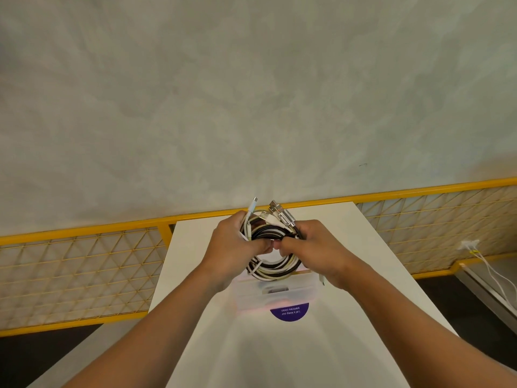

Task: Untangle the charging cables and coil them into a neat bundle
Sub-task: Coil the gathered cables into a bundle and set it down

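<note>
while my two thumbs (264, 245) nearly meet tip to tip in front of the coil, the rest of my fingers are curled round behind it, so both hands are clamped on the bundle of charging cables (275, 266). my left hand (235, 243) grips the left side of the ring and my right hand (317, 245) grips the right side; how the hidden fingers lie at the back i cannot tell. the cables are wound into one round loop of black, white and cream strands, held up above the table and facing me. at the top of the loop the loose ends stick up: a white plug (253, 205) on the left, rising past my left knuckles, and a cluster of shiny metal plugs (283, 215) beside it toward my right hand. another short white end hangs at the lower left of the ring.

below the loop, on the white table (279, 357), sits a clear plastic box (275, 296), and just nearer to me a purple round sticker (290, 314) with white lettering, its far edge meeting the box. past the far edge of the table runs a yellow railing (84, 230) with a wire mesh panel (70, 278), and behind that a pale plastered wall (251, 93). off to the right, thin white leads (491, 268) trail down from a small white plug block (470, 244) by the mesh.
</note>
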Motion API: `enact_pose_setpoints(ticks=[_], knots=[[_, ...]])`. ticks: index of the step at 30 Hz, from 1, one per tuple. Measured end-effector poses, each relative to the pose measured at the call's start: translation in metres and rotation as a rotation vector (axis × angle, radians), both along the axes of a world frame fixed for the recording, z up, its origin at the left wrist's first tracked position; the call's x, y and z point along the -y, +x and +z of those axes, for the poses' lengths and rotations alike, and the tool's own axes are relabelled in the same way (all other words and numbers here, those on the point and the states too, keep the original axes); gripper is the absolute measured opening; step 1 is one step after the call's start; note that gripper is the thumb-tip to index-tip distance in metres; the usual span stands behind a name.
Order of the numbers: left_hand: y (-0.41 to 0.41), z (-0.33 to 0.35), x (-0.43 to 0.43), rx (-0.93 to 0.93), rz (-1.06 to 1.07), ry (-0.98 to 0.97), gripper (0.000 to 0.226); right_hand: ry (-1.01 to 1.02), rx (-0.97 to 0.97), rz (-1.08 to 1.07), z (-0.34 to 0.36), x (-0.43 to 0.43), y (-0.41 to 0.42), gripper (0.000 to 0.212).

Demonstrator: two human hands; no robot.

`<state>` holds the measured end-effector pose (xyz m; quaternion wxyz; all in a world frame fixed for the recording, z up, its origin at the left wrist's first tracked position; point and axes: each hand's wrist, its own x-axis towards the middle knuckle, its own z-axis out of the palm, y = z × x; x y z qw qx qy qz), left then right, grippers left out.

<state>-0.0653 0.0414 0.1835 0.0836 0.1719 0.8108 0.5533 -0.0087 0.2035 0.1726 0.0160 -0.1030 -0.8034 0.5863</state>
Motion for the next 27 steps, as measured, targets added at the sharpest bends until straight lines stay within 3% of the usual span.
enact_pose_setpoints(ticks=[5, 13, 24, 27], knots=[[0.005, 0.005, -0.002, 0.127, -0.038, 0.134, 0.032, -0.023, -0.041, 0.022, 0.001, -0.002, -0.001, 0.008], [0.002, 0.002, 0.001, 0.157, -0.022, 0.156, 0.026, 0.106, -0.108, -0.063, -0.009, -0.002, -0.008, 0.010], [0.002, -0.001, 0.001, 0.221, -0.037, 0.182, 0.028, 0.073, -0.042, -0.044, -0.011, -0.009, -0.004, 0.015], [0.001, -0.003, 0.001, 0.233, -0.002, 0.184, 0.027, 0.211, -0.101, -0.130, -0.015, -0.010, -0.003, 0.042]])
